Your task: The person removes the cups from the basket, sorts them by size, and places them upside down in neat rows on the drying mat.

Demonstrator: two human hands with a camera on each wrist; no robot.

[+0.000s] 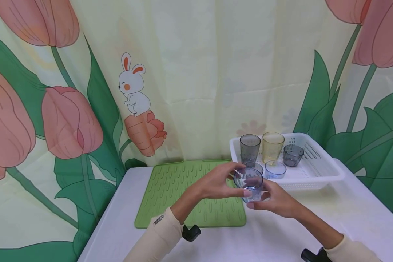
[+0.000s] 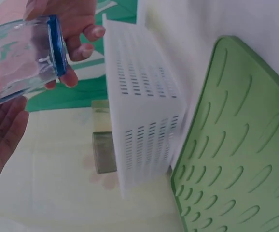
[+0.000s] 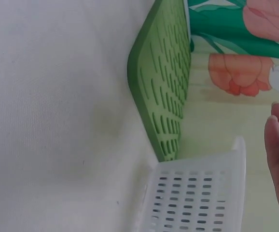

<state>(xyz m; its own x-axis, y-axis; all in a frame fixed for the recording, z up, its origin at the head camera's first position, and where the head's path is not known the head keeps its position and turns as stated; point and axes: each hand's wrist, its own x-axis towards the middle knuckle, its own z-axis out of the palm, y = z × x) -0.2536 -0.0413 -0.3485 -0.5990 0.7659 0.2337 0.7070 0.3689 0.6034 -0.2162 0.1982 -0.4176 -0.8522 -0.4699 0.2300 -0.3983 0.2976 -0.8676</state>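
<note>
Left hand (image 1: 217, 182): thumb extended, fingers apart from it
Right hand (image 1: 275, 200): opposite, fingers bent
Arms (image 1: 316, 222): 2, reaching forward, converging

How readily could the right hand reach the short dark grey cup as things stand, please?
Probably not yet: the right hand is holding a blue glass, though the open basket seems to leave the cup free above.
</note>
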